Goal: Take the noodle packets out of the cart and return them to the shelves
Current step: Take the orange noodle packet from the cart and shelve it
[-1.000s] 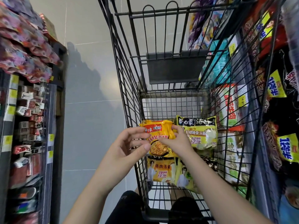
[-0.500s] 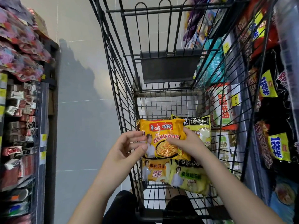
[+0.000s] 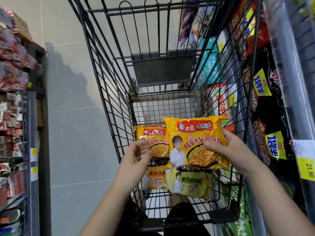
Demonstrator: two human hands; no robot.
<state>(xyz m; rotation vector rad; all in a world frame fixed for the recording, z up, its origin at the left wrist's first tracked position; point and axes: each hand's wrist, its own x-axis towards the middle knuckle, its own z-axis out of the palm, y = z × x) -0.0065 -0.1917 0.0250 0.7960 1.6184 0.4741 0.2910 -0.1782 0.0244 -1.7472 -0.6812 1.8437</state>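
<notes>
R side: right hand [image 3: 238, 150] pinches the orange noodle pkt [image 3: 196, 142] at its right edge. Thumb lies across the printed front; other fingers are behind the pkt, hidden. Pkt faces the cam, slightly tilted, held up over the other pkts inside the cart [image 3: 109, 86]. Above or below rim level: can't tell from this angle.

L side: left hand [image 3: 138, 154] is by the cart's left wire wall, fingers loosely curled, nothing seen in them. It overlaps the second orange pkt [image 3: 153, 142]; touching it or just in front, can't tell.

Second orange pkt has the same print as the held one and is approx half covered by the held pkt + left hand. A thin orange edge shows behind its top, too little to call a separate pkt.

Below: black-and-orange pkt [image 3: 156, 179] and green-yellow pkt [image 3: 192, 183] lie side by side low in the cart, top parts hidden under the orange ones.

Dark seat flap [image 3: 162, 70] at the cart's far end.

Right shelves [image 3: 288, 86] are just beside the cart, partly seen through the wires. They hold dark pkts w/ yellow labels, blurred. Price tag [image 3: 306, 169] reads 21.50, at the frame edge.

Left shelf [image 3: 44, 133] holds small boxes, smeared, print unreadable. Grey tile floor [image 3: 73, 116] lies between it and the cart.

Person's dark-clad legs [image 3: 182, 213] show through the cart's near end, mostly cut off.
</notes>
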